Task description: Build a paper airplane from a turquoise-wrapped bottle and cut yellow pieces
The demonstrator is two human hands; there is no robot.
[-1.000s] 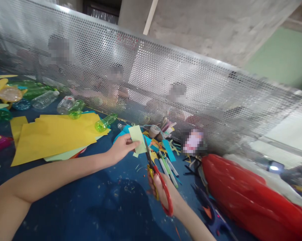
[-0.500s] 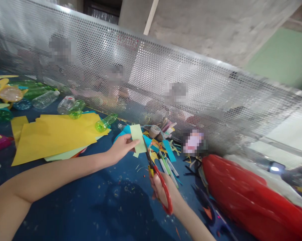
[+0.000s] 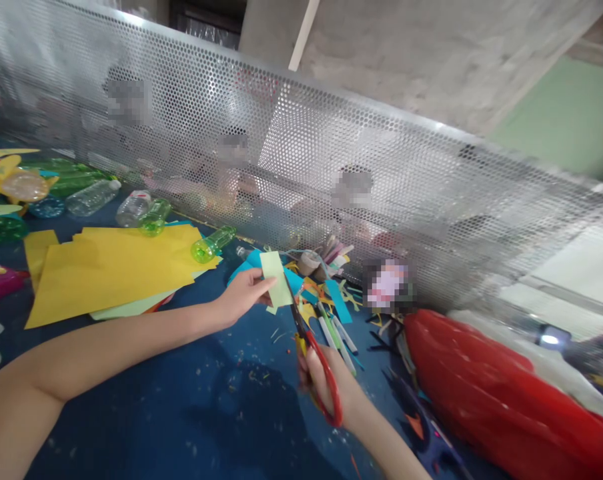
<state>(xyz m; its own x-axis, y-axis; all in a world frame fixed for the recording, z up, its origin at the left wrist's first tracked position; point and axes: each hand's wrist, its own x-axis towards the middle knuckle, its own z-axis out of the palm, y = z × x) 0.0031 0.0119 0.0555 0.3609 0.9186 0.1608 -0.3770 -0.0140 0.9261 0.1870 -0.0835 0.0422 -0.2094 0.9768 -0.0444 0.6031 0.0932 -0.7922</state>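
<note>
Between thumb and fingers, my left hand (image 3: pixel 245 293) pinches a small pale green rectangle of paper (image 3: pixel 276 279) above the blue table. My right hand (image 3: pixel 326 377) is wrapped round the red handles of a pair of scissors (image 3: pixel 324 380). Their dark blades lie along the right edge of the paper; whether they touch it I cannot tell. Blue paper (image 3: pixel 249 265) lies behind my left fingers. Several markers (image 3: pixel 335 333) rest just beyond the scissors, beside coloured paper scraps (image 3: pixel 339 300).
Yellow sheets (image 3: pixel 111 267) lie at left with green plastic bottles (image 3: pixel 214 245) on and beside them. A perforated metal screen (image 3: pixel 301 147) runs along the back, with people behind it. On the right are a red plastic bag (image 3: pixel 501 393) and a dark blue glue gun (image 3: pixel 434 440).
Very little differs. The scissors and my right hand have shifted slightly, and the handles look a little closer together. My left hand keeps its pinch on the paper.
</note>
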